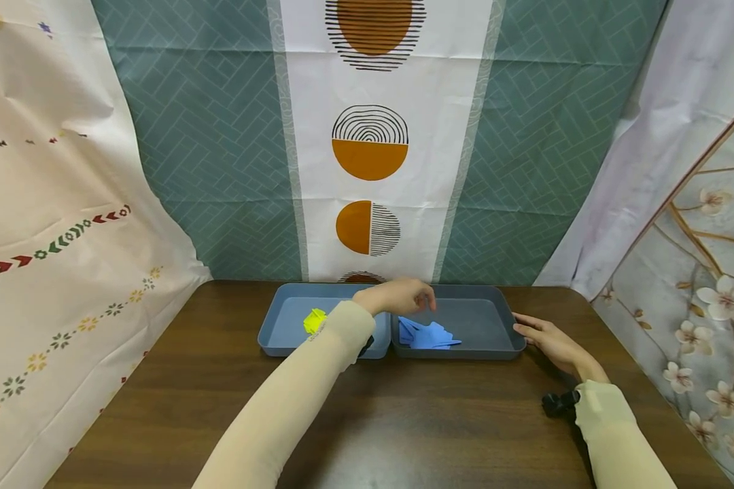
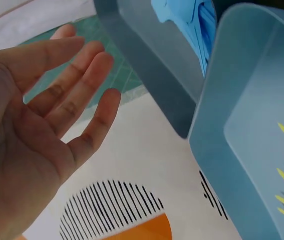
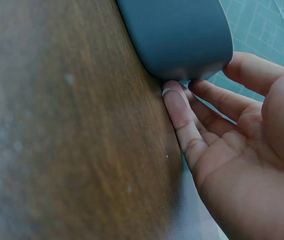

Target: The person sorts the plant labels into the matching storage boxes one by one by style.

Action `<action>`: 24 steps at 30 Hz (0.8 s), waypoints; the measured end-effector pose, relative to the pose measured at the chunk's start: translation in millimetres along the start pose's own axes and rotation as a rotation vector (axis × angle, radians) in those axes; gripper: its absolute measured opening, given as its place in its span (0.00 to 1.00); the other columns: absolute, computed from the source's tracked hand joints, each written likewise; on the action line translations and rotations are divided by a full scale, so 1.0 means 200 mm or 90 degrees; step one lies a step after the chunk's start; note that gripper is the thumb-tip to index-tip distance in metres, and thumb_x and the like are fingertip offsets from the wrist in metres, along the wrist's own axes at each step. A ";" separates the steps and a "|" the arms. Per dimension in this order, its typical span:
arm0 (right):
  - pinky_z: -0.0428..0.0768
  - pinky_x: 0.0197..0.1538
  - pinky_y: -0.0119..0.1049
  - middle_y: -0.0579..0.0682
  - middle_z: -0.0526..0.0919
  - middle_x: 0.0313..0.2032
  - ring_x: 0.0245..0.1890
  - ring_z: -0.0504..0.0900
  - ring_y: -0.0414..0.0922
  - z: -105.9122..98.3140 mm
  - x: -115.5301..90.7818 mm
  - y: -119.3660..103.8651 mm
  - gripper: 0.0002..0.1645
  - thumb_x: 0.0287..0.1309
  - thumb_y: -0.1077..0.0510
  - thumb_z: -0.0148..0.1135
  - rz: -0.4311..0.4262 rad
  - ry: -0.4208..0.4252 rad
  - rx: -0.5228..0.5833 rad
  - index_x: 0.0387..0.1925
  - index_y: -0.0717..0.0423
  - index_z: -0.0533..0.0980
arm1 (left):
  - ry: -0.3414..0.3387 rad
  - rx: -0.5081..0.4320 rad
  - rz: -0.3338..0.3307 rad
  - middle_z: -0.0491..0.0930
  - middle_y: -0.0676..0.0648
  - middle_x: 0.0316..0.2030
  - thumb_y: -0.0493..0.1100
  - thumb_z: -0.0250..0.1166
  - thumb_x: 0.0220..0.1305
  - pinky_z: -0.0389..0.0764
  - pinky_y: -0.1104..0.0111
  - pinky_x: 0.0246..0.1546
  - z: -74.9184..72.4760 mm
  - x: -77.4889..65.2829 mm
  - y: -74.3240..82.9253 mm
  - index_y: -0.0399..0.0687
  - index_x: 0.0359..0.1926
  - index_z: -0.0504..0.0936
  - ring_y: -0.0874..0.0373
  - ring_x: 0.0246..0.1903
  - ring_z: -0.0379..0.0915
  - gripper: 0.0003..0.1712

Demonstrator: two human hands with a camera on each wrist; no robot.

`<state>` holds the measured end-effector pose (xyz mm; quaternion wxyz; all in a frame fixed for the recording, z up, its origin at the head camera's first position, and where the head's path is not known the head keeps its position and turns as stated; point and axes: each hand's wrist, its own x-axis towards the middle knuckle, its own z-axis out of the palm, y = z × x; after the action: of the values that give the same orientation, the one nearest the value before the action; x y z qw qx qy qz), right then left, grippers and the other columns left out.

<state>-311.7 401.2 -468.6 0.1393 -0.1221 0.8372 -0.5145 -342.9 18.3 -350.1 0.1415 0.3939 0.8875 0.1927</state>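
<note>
My left hand (image 1: 397, 297) hovers above the line where two trays meet. Its fingers are loosely bent, with nothing between them in the left wrist view. My right hand (image 1: 550, 343) touches the outer right side of the dark grey tray (image 1: 483, 322); in the right wrist view its fingertips (image 3: 178, 102) rest against the lower corner. Flat blue pieces (image 1: 429, 335) with pointed ends lie in a heap at the left of that tray. Beside it, the blue-grey tray (image 1: 284, 322) holds bright yellow spiky pieces (image 1: 314, 320), partly hidden by my left sleeve.
Both trays stand side by side near the back of a brown wooden table (image 1: 452, 421). A patterned cloth (image 1: 367, 190) hangs right behind them. More cloths hang along the left and right sides of the table.
</note>
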 end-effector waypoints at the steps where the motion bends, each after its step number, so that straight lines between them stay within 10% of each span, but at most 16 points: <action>1: 0.59 0.74 0.62 0.73 0.44 0.79 0.77 0.49 0.71 0.00 0.00 0.00 0.44 0.82 0.46 0.48 -0.002 -0.001 -0.003 0.81 0.69 0.45 | 0.008 -0.006 0.005 0.83 0.50 0.46 0.26 0.50 0.72 0.79 0.69 0.46 0.00 -0.01 -0.01 0.53 0.50 0.85 0.58 0.45 0.76 0.23; 9: 0.69 0.55 0.18 0.72 0.45 0.79 0.78 0.47 0.69 -0.03 -0.03 0.03 0.44 0.82 0.47 0.50 -0.003 0.003 0.019 0.81 0.69 0.46 | 0.051 -0.049 0.032 0.84 0.52 0.48 0.31 0.57 0.76 0.79 0.69 0.51 0.01 -0.14 -0.07 0.50 0.52 0.86 0.58 0.48 0.77 0.15; 12: 0.70 0.55 0.18 0.72 0.45 0.79 0.77 0.50 0.67 -0.04 -0.04 0.04 0.43 0.82 0.47 0.48 -0.012 0.000 0.023 0.81 0.69 0.46 | 0.068 -0.065 0.027 0.85 0.52 0.48 0.32 0.59 0.76 0.80 0.68 0.51 0.02 -0.19 -0.08 0.49 0.53 0.85 0.58 0.49 0.78 0.13; 19: 0.73 0.56 0.20 0.70 0.45 0.80 0.58 0.70 0.19 -0.07 -0.05 0.06 0.42 0.83 0.48 0.47 -0.033 -0.008 0.065 0.82 0.66 0.45 | 0.090 -0.086 0.017 0.84 0.52 0.49 0.35 0.61 0.77 0.80 0.67 0.51 0.04 -0.30 -0.13 0.51 0.53 0.85 0.60 0.48 0.78 0.12; 24: 0.73 0.55 0.19 0.71 0.43 0.79 0.57 0.69 0.18 -0.08 -0.06 0.06 0.42 0.83 0.47 0.47 -0.030 -0.008 0.058 0.81 0.67 0.45 | 0.102 -0.108 0.010 0.84 0.54 0.47 0.35 0.61 0.76 0.81 0.67 0.48 0.08 -0.38 -0.18 0.50 0.53 0.85 0.60 0.47 0.79 0.11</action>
<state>-306.2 423.3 -471.5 0.1379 -0.1383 0.8091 -0.5543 -310.2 -57.2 -371.9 0.1013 0.3705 0.8735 0.2992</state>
